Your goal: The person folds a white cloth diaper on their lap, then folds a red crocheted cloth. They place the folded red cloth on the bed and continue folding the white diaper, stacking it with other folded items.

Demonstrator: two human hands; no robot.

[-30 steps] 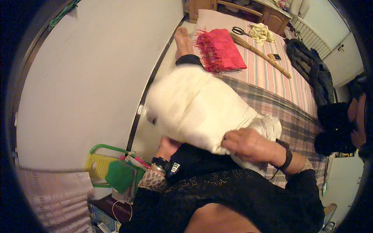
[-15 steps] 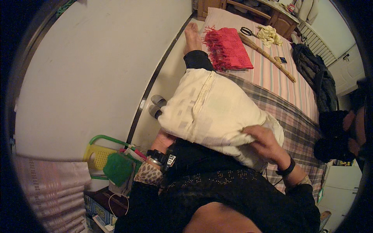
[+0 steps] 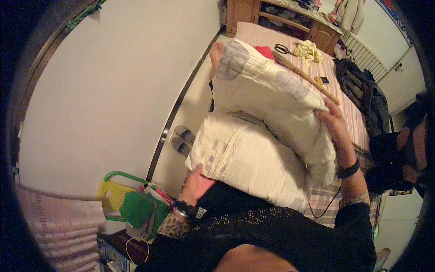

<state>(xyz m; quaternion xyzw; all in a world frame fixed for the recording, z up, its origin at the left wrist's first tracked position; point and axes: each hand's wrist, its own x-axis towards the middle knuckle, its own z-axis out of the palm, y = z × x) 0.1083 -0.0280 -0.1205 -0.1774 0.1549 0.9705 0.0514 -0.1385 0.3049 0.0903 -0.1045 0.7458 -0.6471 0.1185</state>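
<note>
A thick cream cloth (image 3: 258, 158) with grey patches and a seamed band lies over my lap and legs. Its upper layer (image 3: 281, 109) is raised and folded back toward my foot, leaving a curved gap above the lower layer. My right hand (image 3: 334, 119) is closed on the right end of that raised layer. At the near left edge of the lower layer is my left hand (image 3: 198, 185), thumb apart and palm partly showing. Its other fingertips are partly hidden at the cloth's edge.
On the striped bed are a red cloth (image 3: 265, 52), black-handled scissors (image 3: 282, 48), a crumpled yellow cloth (image 3: 308, 53), a long straw-coloured stick-like bundle (image 3: 304, 76) and dark clothing (image 3: 362, 88). Grey slippers (image 3: 181, 140) rest on the floor; a green-and-yellow chair (image 3: 111, 192) stands left.
My right hand has moved up and away from my body, lifting the cloth's upper layer. The raised layer now covers most of the red cloth. My left hand shows more at the near edge.
</note>
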